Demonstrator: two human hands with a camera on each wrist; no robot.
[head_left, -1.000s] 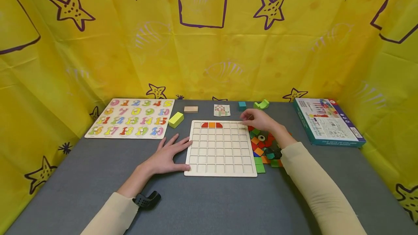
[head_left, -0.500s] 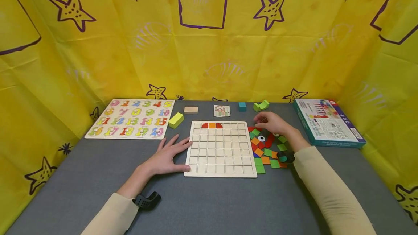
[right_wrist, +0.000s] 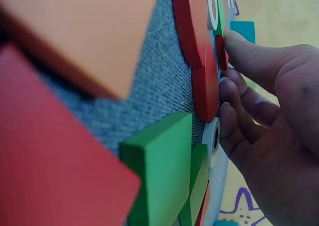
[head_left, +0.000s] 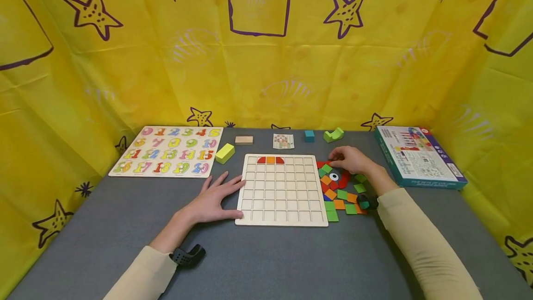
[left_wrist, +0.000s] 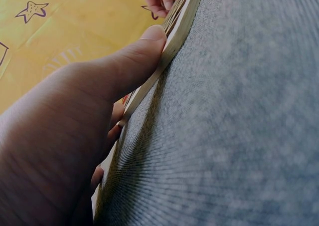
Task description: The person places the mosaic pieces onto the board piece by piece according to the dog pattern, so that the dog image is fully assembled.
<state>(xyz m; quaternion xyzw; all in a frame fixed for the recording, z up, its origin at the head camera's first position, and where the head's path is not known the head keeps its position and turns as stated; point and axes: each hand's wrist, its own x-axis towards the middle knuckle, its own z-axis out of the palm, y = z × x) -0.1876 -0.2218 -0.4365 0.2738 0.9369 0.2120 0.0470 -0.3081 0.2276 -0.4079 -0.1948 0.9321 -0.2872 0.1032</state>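
Note:
A wooden grid board (head_left: 281, 193) lies mid-table with red, orange and red tiles (head_left: 270, 159) in its top row. My left hand (head_left: 216, 198) lies flat on the grey cloth, its thumb (left_wrist: 144, 51) against the board's left edge (left_wrist: 179, 21). To the right of the board is a pile of coloured tiles (head_left: 341, 193). My right hand (head_left: 347, 160) rests curled on the pile's far end. There its thumb (right_wrist: 249, 51) and fingers (right_wrist: 239, 111) pinch a small red tile (right_wrist: 221, 54), beside red round pieces (right_wrist: 199, 46) and a white ring (right_wrist: 212, 138).
A number puzzle (head_left: 166, 151) lies at the left. Near the back edge are a yellow-green block (head_left: 225, 153), a wooden block (head_left: 243, 140), a pattern card (head_left: 283, 141), a teal cube (head_left: 308, 135) and a green arch (head_left: 333, 134). A game box (head_left: 418, 154) lies at the right. Yellow cloth walls surround the table.
My right hand has moved right, from the board's top right corner onto the tile pile, and its fingers have curled there. The left hand has stayed put.

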